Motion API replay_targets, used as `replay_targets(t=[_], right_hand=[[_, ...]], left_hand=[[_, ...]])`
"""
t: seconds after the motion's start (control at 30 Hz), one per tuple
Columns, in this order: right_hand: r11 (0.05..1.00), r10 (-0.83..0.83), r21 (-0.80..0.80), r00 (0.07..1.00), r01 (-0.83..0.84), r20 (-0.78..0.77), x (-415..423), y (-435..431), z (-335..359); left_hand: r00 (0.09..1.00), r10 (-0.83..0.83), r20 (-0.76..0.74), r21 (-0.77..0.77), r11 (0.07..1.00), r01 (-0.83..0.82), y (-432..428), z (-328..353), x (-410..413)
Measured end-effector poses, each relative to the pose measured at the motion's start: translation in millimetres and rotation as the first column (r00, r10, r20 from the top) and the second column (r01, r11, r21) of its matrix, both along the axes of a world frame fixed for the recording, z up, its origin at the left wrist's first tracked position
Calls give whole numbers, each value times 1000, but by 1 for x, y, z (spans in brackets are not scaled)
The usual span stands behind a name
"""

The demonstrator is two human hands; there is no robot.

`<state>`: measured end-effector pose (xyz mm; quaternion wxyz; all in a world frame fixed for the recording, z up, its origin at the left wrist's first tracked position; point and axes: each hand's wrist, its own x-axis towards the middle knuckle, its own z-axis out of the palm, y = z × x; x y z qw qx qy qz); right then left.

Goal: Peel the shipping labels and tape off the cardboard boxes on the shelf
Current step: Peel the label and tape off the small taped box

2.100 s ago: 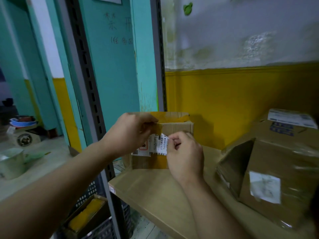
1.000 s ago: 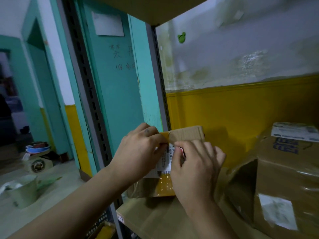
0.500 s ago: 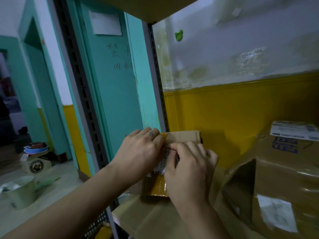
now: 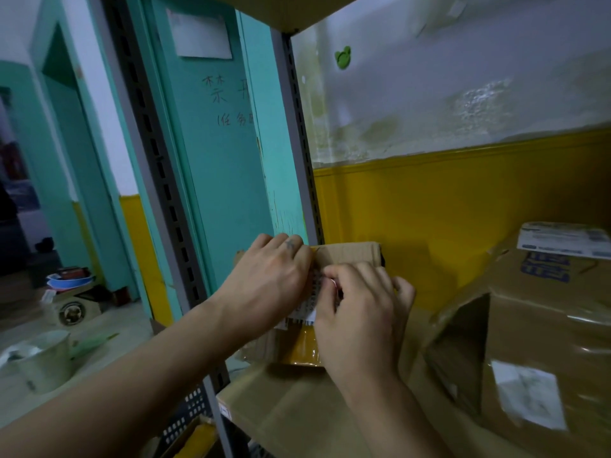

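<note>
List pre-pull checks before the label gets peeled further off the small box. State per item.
1. Left hand braces small box: ok.
2. Right hand fingertips at shipping label: ok.
3. Lifted label edge firmly pinched: cannot tell, fingers hide it.
4. Box seated on shelf: ok.
5. Large box apart from the hands: ok.
6. Yellow tape removed: not ok.

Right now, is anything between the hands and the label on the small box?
Nothing visible. The left hand and right hand are already on the small box, fingers at its shipping label. The large box sits apart, to the right.
</note>
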<state>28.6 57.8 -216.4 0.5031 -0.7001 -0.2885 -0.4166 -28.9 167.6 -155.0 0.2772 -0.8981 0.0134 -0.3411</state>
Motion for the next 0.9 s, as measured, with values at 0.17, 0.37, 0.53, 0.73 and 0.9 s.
replay_targets(t=[0.17, 0.37, 0.53, 0.73, 0.9], right_hand=[[1000, 2, -15, 1000, -2, 4, 1, 0, 0], [1000, -10, -1, 1000, 10, -5, 2, 0, 0], [1000, -1, -23, 1000, 1, -24, 2, -1, 0], [999, 1, -39, 999, -2, -36, 0, 0, -1], [999, 9, -32, 999, -10, -52, 0, 0, -2]], left_hand=[[1000, -29, -12, -54, 998, 28, 3, 6, 0], [998, -63, -13, -168, 984, 60, 9, 10, -6], [994, -103, -22, -110, 989, 100, 7, 3, -11], [994, -104, 25, -87, 991, 106, 6, -1, -8], [992, -109, 60, -56, 992, 112, 3, -2, -2]])
